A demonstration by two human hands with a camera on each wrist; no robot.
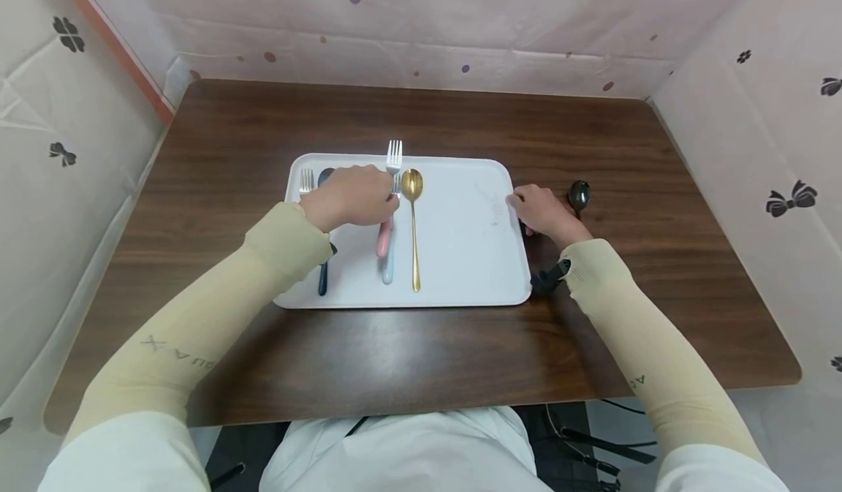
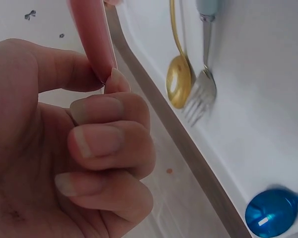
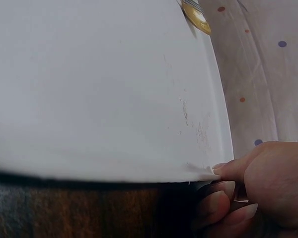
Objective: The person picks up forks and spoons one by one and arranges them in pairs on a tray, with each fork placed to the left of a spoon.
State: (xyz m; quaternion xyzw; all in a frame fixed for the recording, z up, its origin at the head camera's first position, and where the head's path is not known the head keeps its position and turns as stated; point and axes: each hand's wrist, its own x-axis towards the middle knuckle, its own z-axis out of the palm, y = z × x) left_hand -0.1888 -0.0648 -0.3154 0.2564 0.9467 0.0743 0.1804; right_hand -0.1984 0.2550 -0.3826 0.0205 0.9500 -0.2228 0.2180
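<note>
A pink-handled fork (image 1: 383,240) is pinched between the thumb and index finger of my left hand (image 1: 358,196), above the left half of the white tray (image 1: 470,258). Beneath and beside it on the tray are a light-blue-handled fork (image 1: 388,267), a gold spoon (image 1: 415,240) and a blue spoon (image 2: 272,212). Another fork (image 1: 306,179) shows its tines left of the hand, the rest hidden by hand and sleeve. My right hand (image 1: 541,210) grips the tray's right rim, thumb on top and the other fingers curled at the outer side.
A black spoon (image 1: 579,196) lies on the brown wooden table (image 1: 395,360), right of the right hand. A dark wrist device (image 1: 550,278) sits under the right wrist. Patterned sheets (image 1: 421,31) wall the table at the back and both sides.
</note>
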